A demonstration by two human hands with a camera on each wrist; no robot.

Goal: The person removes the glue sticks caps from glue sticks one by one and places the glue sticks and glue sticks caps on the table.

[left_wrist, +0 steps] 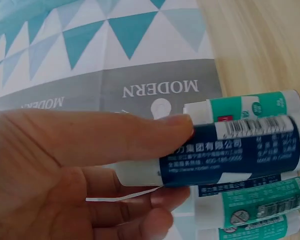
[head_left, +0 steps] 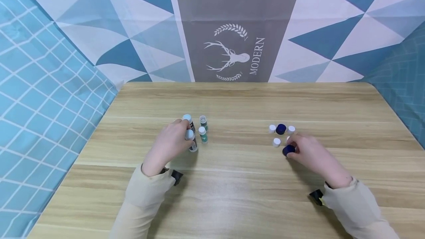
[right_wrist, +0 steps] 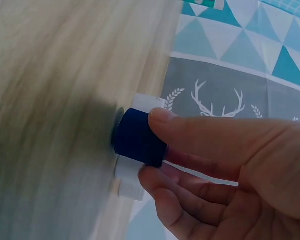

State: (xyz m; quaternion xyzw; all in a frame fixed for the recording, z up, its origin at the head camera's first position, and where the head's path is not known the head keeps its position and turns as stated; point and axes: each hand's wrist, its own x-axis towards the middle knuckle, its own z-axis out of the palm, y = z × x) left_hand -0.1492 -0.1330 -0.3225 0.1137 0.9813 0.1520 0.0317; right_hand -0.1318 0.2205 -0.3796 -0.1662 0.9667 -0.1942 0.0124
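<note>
My left hand (head_left: 170,141) pinches a navy-labelled glue stick (left_wrist: 230,150) near its white upper end, and the stick stands upright on the table. Close behind it is a second navy-labelled stick (head_left: 187,118). Two green-labelled glue sticks (head_left: 203,135) stand just to the right. On the right side, my right hand (head_left: 307,154) holds a dark blue cap (right_wrist: 140,137) between thumb and fingers, at the tabletop. Beyond that hand lie another dark blue cap (head_left: 280,129) and several small white caps (head_left: 276,142), one partly hidden by the fingers.
The wooden table (head_left: 232,180) stretches between the two groups of things. A patterned cloth (head_left: 229,28) with a deer print hangs behind its far edge. Blue checked cloth (head_left: 43,95) covers the left side.
</note>
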